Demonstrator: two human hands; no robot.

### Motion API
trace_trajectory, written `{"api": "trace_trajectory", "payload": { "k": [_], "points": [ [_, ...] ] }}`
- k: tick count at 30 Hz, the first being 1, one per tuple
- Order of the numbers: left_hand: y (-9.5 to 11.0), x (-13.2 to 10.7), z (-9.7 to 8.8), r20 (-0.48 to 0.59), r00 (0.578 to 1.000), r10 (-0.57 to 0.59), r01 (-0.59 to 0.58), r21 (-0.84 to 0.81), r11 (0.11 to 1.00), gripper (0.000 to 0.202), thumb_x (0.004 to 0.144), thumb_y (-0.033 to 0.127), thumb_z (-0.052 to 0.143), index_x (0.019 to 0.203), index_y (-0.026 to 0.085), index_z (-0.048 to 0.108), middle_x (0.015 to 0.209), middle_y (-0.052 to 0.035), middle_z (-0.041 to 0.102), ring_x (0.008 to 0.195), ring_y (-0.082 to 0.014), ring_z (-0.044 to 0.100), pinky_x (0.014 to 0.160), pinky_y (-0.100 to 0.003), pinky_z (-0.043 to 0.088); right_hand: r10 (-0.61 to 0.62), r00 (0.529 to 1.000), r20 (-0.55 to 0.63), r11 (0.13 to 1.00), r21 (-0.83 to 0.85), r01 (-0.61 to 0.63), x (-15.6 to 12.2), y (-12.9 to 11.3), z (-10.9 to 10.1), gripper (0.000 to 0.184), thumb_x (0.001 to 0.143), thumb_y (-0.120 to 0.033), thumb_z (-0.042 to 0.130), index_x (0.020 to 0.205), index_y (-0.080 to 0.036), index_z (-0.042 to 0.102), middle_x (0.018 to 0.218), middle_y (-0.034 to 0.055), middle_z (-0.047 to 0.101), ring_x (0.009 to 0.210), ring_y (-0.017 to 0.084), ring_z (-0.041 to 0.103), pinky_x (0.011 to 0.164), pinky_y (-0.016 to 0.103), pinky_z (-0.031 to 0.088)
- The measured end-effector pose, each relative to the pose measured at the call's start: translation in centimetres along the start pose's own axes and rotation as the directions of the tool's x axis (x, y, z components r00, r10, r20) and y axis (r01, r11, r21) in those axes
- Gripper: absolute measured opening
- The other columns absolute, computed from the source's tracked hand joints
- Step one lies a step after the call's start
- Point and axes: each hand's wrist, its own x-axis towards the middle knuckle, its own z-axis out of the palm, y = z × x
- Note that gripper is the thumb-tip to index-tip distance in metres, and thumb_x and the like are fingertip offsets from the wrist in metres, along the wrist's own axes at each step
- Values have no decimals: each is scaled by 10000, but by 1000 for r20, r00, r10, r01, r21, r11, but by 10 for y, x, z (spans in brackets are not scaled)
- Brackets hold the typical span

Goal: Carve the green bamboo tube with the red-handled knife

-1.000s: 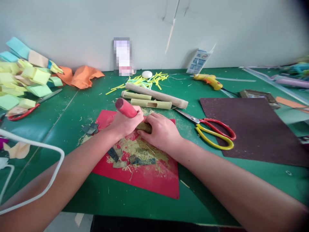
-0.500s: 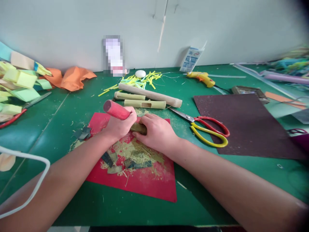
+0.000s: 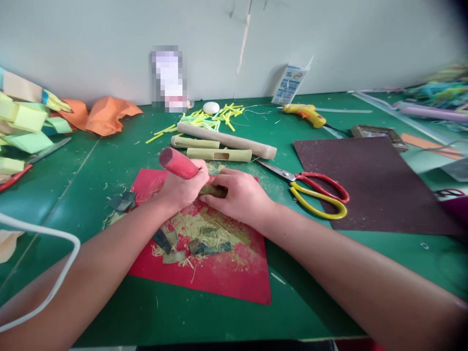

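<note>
Both forearms bare, coming in from the lower corners and converging mid-view. Left forearm (image 3: 106, 258) slants up and rightward; left wrist (image 3: 164, 204) roughly straight. Left hand (image 3: 186, 187) closed in a fist, fingers wrapped, knuckles facing away. Right forearm (image 3: 340, 258) slants up and leftward, small dark spot below the wrist. Right hand (image 3: 239, 195) palm down, back uppermost, fingers curled over, thumb pointing left beneath them. Hands just beside each other; contact between them unclear.

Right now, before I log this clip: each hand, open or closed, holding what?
Left hand: closed, holding a red handle.
Right hand: closed, holding a greenish-brown piece, partly hidden by the fingers.
</note>
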Motion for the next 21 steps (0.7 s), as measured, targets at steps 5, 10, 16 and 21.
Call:
{"api": "trace_trajectory", "payload": {
  "k": [5,10,16,21],
  "points": [
    [-4,-5,1,-95,995,-17,3,-147,989,213,713,176,456,509,186,396,529,25,412,536,-104,392,536,-272,355,-20,1000,4,999,-31,20,1,1,0,184,772,-351,670,730,-173,647,715,0,506,632,110,423,591,261,294],
    [-3,-3,4,-107,994,-32,25,-70,997,192,740,171,464,550,187,444,521,33,393,520,-102,372,524,-265,345,-3,1000,16,999,-50,4,1,1,-1,182,762,-356,667,790,-176,663,741,5,530,634,114,431,591,258,305],
    [0,-3,2,-105,994,-6,15,86,996,220,767,194,452,547,185,439,559,21,446,578,-115,430,572,-273,359,15,1000,24,999,-50,-14,1,1,0,240,723,-350,701,834,-165,597,836,26,590,713,136,484,621,255,336],
    [4,-2,2,-77,997,-24,31,90,995,217,766,200,450,550,186,433,562,22,442,583,-115,429,579,-269,360,2,1000,16,999,-39,-1,2,3,0,225,732,-336,688,745,-176,530,801,22,563,692,129,457,615,258,324]
  ]
}}
